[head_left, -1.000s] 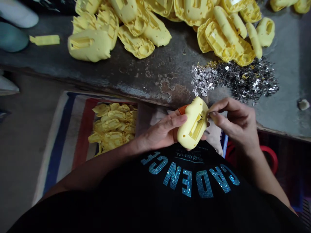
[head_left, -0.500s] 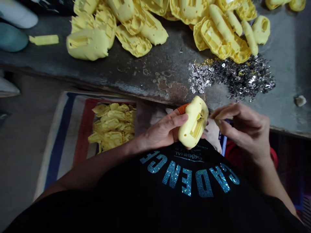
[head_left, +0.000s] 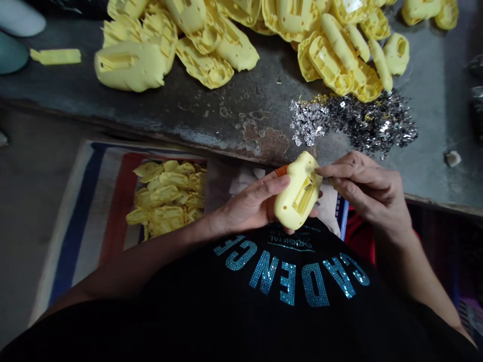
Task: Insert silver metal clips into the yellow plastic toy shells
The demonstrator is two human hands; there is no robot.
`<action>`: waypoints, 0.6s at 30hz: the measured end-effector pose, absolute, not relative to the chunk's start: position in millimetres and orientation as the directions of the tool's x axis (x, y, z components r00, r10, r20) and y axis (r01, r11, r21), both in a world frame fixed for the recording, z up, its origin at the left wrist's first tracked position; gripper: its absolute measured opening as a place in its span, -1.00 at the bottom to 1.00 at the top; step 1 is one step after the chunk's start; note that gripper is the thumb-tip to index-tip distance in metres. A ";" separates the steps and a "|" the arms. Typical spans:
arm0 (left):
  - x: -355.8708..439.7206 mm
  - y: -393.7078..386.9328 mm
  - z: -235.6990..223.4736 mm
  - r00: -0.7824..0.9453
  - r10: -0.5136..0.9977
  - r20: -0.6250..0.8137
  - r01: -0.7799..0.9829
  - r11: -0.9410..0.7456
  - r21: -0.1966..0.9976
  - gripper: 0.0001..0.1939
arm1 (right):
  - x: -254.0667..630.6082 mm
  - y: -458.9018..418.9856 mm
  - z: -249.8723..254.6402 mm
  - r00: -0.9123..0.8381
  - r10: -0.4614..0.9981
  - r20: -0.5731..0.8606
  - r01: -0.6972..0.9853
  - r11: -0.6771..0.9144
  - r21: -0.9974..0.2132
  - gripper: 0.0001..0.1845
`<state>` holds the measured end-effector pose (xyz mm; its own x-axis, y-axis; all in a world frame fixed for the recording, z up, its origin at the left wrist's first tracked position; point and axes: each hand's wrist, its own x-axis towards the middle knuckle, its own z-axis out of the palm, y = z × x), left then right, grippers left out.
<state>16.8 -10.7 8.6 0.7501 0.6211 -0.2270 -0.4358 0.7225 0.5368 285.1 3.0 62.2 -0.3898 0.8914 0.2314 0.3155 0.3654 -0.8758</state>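
One yellow shell point(head_left: 284, 206) gripped by left hand point(head_left: 247, 206); right hand point(head_left: 377, 193) pinched at shell's edge, contents unclear. Brace shell firmly, work gently.

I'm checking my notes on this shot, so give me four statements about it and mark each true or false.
1. The left hand grips a yellow shell. True.
2. The right hand is buried in the metal pieces. False: its fingertips are at the shell, nearer the person than the pieces.
3. The metal pieces lie on the workbench. True.
4. The shirt carries red lettering. False: the lettering is sparkly blue.
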 end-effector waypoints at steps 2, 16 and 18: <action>18.1 -9.9 9.0 0.766 0.601 -0.226 -0.418 0.734 0.535 -0.10 | 284.6 6.7 68.7 -0.430 0.886 0.173 0.312 0.326 -0.892 -0.80; 25.0 -10.8 6.7 0.823 0.532 -0.199 -0.391 0.785 0.481 -0.19 | 279.5 38.5 97.5 -0.626 0.779 -0.038 0.386 0.267 -0.883 -0.71; 25.6 -12.2 7.2 0.818 0.538 -0.204 -0.388 0.777 0.495 -0.21 | 279.7 40.3 98.9 -0.635 0.772 -0.035 0.425 0.311 -0.850 -0.73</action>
<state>25.6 -12.2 7.2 0.8177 0.5384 -0.2038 -0.3882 0.7771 0.4954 279.7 40.3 98.9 -0.6350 0.7718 -0.0348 0.4250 0.3113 -0.8500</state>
